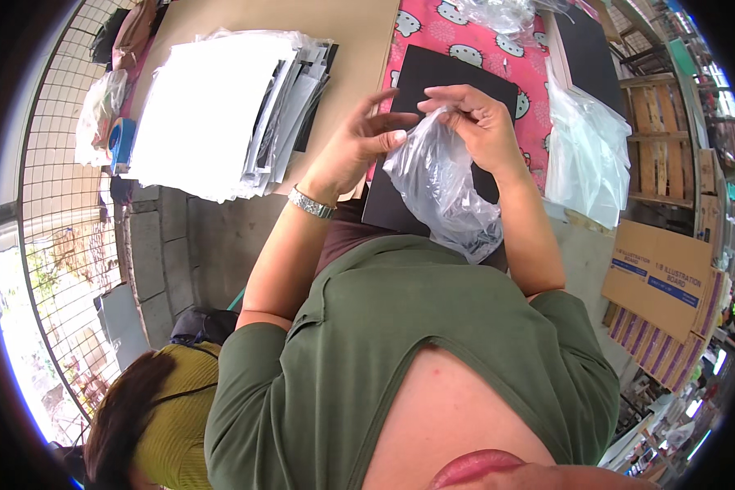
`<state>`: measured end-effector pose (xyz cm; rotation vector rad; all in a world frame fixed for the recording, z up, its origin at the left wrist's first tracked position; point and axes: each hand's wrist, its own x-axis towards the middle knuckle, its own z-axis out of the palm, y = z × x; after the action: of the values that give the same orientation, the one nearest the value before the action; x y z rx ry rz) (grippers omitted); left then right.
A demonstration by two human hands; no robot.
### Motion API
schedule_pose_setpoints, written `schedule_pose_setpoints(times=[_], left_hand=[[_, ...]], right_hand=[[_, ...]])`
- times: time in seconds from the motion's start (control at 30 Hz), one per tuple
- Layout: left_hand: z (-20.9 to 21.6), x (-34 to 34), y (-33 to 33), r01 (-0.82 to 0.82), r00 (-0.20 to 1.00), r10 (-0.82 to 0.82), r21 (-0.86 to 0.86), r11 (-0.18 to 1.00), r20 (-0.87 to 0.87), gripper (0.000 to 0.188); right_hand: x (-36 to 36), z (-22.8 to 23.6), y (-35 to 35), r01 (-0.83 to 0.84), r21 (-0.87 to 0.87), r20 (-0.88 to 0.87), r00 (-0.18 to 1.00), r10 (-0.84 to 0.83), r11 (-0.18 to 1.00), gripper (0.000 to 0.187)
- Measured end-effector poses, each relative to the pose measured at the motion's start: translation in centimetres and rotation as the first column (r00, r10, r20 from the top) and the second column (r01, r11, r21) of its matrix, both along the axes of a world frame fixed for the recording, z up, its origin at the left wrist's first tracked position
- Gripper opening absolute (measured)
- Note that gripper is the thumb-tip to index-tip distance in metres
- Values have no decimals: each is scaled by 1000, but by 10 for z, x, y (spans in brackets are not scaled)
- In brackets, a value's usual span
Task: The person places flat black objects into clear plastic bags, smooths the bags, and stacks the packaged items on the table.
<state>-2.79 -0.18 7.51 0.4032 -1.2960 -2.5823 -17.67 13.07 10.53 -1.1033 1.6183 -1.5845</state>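
A crumpled clear plastic bag (437, 175) hangs from my right hand (486, 131), its upper edge pinched between thumb and fingers. The lower end of the bag droops toward my lap. My left hand (355, 143) is raised just left of the bag, fingers apart and holding nothing, its thumb close to the bag's edge. Below both hands lies a flat black board (428, 72), partly covered by the bag and my right hand; it reaches over the table's near edge.
At the left, a tall stack of white sheets in clear sleeves (208, 114) sits on brown board, beside a blue tape dispenser (122, 140). Pink patterned cloth (420, 24) covers the table's right part. More clear plastic bags (588, 151) lie far right. A person in yellow-green (179, 416) is lower left.
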Motion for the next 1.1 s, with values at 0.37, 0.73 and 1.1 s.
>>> schedule_pose_setpoints(times=[0.37,0.73,1.1], left_hand=[[-26,1,-8,-239,966,246,82,967,-79,15],[-20,-7,-3,-324,946,322,-99,941,-33,31],[-16,-6,-4,-37,999,45,327,944,-18,12]], right_hand=[[-18,-6,13,94,262,-90,993,-73,961,10],[-29,-16,20,48,305,89,993,-79,951,7],[-13,-23,27,-92,149,560,829,-8,985,12]])
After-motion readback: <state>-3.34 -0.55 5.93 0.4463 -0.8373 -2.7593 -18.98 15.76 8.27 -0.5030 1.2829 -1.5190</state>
